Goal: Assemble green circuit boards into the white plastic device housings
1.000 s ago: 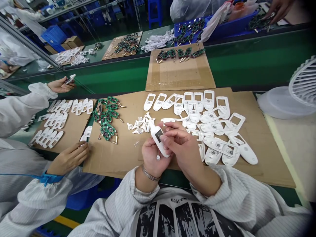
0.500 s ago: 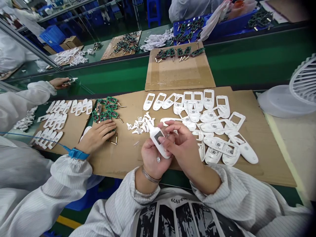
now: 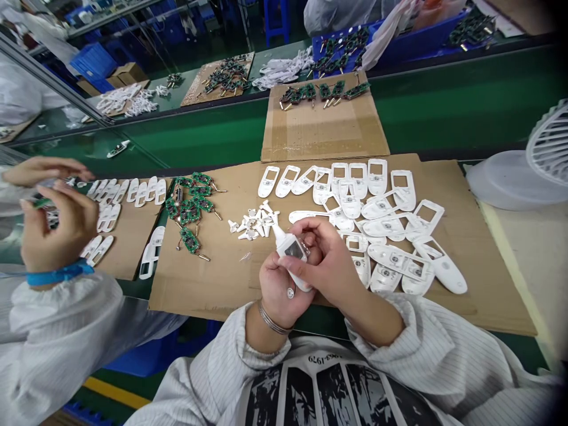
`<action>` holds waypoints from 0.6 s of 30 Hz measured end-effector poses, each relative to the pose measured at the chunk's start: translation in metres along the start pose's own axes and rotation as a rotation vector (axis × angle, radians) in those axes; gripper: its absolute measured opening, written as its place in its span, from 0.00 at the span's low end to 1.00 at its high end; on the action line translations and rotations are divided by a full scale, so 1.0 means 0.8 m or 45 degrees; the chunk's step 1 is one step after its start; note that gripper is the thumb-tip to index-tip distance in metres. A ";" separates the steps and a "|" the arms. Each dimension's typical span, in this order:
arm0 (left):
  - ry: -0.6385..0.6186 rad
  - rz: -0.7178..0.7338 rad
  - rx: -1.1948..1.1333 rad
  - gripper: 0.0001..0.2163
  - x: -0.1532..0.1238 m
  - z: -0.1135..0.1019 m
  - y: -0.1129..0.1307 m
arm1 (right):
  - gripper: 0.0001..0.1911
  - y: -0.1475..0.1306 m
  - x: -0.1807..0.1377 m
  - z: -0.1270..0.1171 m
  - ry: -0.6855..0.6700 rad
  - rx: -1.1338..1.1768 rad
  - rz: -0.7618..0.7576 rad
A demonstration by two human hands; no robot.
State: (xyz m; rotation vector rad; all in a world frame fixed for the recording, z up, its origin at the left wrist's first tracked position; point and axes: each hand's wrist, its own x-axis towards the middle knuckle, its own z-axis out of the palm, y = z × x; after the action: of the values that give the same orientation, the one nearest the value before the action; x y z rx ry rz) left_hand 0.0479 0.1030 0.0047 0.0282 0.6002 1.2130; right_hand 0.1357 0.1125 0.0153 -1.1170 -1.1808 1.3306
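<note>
Both my hands hold one white thermometer-shaped plastic housing (image 3: 290,251) just above the near edge of a cardboard sheet (image 3: 222,278). My left hand (image 3: 278,290) wraps its lower end from below. My right hand (image 3: 326,263) is closed over its upper side, thumb and fingers pressing by the small display window. A heap of white housing shells (image 3: 381,225) lies right of my hands. Small white tip pieces (image 3: 254,223) sit just beyond them, and green circuit boards (image 3: 190,207) further left.
A co-worker on my left has raised hands (image 3: 53,219) holding a small green part, with a blue wrist strap. White shells (image 3: 106,204) lie on that person's cardboard. A green conveyor belt (image 3: 444,112) runs behind, carrying another cardboard with boards (image 3: 319,94). A white fan (image 3: 523,171) stands right.
I have turned the housing and closed my right hand more tightly over it. The co-worker's hand left the circuit boards and rose to the left; a white shell now lies near the cardboard edge.
</note>
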 end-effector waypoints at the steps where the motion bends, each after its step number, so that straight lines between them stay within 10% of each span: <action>1: 0.033 0.020 -0.008 0.08 0.000 -0.002 -0.001 | 0.25 0.000 0.000 0.000 -0.018 -0.032 -0.016; 18: -0.150 -0.411 -0.143 0.15 -0.021 -0.007 0.025 | 0.19 -0.003 0.018 -0.034 -0.547 0.284 0.224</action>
State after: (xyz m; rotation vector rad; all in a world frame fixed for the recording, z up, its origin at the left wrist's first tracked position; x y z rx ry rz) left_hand 0.0248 0.0940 0.0138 -0.0889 0.4142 0.9227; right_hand 0.1616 0.1290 0.0145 -0.8096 -1.2164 1.8547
